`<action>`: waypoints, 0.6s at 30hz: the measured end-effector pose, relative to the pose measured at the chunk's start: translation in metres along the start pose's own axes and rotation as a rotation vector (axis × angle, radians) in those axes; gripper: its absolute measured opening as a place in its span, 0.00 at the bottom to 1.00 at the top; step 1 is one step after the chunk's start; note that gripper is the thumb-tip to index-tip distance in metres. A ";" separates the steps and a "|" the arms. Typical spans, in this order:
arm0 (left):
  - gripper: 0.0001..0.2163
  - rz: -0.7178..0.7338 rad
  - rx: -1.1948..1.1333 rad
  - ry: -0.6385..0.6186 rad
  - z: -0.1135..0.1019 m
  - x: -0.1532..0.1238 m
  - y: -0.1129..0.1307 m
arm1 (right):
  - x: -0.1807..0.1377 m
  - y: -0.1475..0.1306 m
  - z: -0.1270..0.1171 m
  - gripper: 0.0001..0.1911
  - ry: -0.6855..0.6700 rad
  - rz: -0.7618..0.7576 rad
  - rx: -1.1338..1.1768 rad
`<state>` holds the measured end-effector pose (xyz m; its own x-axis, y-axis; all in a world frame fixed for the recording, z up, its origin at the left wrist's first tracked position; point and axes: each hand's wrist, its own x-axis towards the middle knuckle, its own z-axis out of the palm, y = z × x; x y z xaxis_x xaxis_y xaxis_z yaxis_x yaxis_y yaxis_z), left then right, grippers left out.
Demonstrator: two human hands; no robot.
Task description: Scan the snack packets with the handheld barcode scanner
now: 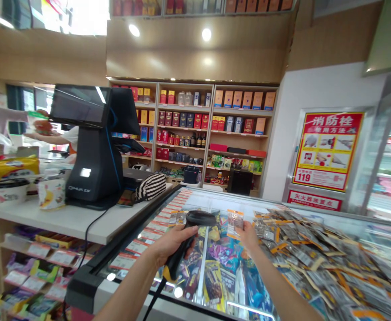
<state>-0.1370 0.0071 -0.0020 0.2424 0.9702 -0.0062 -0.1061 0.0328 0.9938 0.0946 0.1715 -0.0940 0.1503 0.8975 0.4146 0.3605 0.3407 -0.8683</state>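
My left hand (173,240) is wrapped round the grip of a black and yellow barcode scanner (200,218), its head tilted toward the right. Its cable runs down toward the bottom edge of the view. Between the fingers of my right hand (248,236) is a small orange and clear snack packet (234,224), raised just right of the scanner head. Both hands are above the glass top of a freezer (122,278). On the glass to the right lies a large heap of similar snack packets (302,249). Another packet (177,218) shows behind my left hand.
A white counter (91,229) on the left bears a black checkout terminal (95,156), cups and a striped pouch (151,186). People's arms (48,138) reach across behind it. Shelves of boxes (182,120) line the back wall. Coloured ice-cream packs (222,276) show through the glass.
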 end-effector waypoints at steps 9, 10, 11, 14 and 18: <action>0.15 -0.043 0.053 0.004 0.009 0.006 0.002 | 0.000 -0.002 -0.005 0.14 -0.008 -0.009 0.022; 0.15 -0.036 0.064 0.006 0.009 0.006 0.002 | 0.000 -0.003 -0.006 0.14 -0.021 -0.014 0.029; 0.14 -0.022 0.067 0.005 0.010 0.006 0.003 | 0.000 -0.005 -0.007 0.14 -0.033 -0.017 0.035; 0.14 0.004 0.045 -0.002 0.009 0.004 0.005 | 0.001 -0.006 -0.009 0.14 -0.033 -0.017 0.026; 0.13 -0.014 0.012 0.000 0.011 0.003 0.009 | 0.004 -0.003 -0.010 0.15 0.028 -0.003 -0.062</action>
<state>-0.1270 0.0082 0.0078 0.2436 0.9697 -0.0204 -0.0910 0.0438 0.9949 0.1034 0.1707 -0.0870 0.1748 0.8879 0.4255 0.4176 0.3245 -0.8487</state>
